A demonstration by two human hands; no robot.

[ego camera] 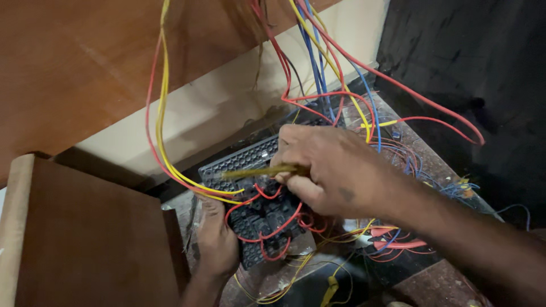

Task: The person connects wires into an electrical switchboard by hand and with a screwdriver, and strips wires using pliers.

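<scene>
My right hand (324, 170) is closed around a thin yellowish screwdriver (256, 171), its tip pointing left over a dark grey switch plate (239, 162). The plate's back is crossed by red and yellow wires (267, 227). My left hand (216, 241) grips the plate's lower left edge from below and steadies it. Red, yellow and blue wires (318, 68) hang down from above into the wall box behind the plate.
A brown wooden panel (85, 239) stands at the lower left and another wooden surface (85, 51) fills the upper left. A dark wall (472, 62) is on the right. Loose wire ends (398, 239) lie over a speckled ledge (443, 284).
</scene>
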